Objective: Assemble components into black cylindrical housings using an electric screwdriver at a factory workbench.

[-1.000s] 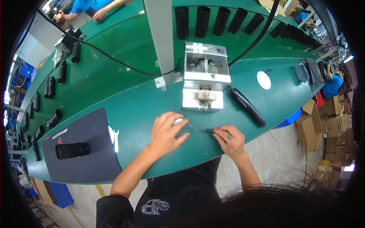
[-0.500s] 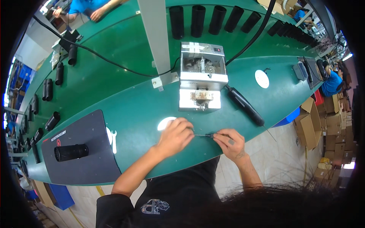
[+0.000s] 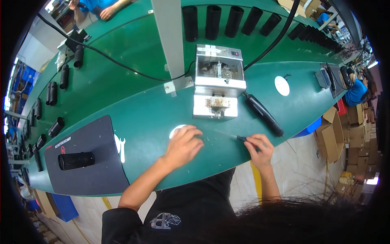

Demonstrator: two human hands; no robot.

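Observation:
My right hand (image 3: 260,148) pinches the black end of a thin rod-like tool (image 3: 241,138); its slender shaft points left and is blurred. My left hand (image 3: 185,146) hovers over the green bench, thumb and fingers apart, with nothing visible between them. Beside its fingertips lies a white round disc (image 3: 175,131), partly covered by the hand. Beyond both hands stands a metal screw feeder (image 3: 217,87) with a clear window and small metal pieces inside. A black electric screwdriver (image 3: 264,114) lies to its right.
On the left, a black perforated tube (image 3: 76,161) rests on a dark mat (image 3: 87,179), beside a white wrench shape (image 3: 121,148). Another white disc (image 3: 282,86) lies right. Black tubes (image 3: 213,22) line the far bench, behind a grey post (image 3: 168,40). Cardboard boxes (image 3: 330,132) stand right.
My right hand has moved right with the rod-like tool, drawing its shaft away from my left hand. My left hand's fingers have spread while it stays nearly in place.

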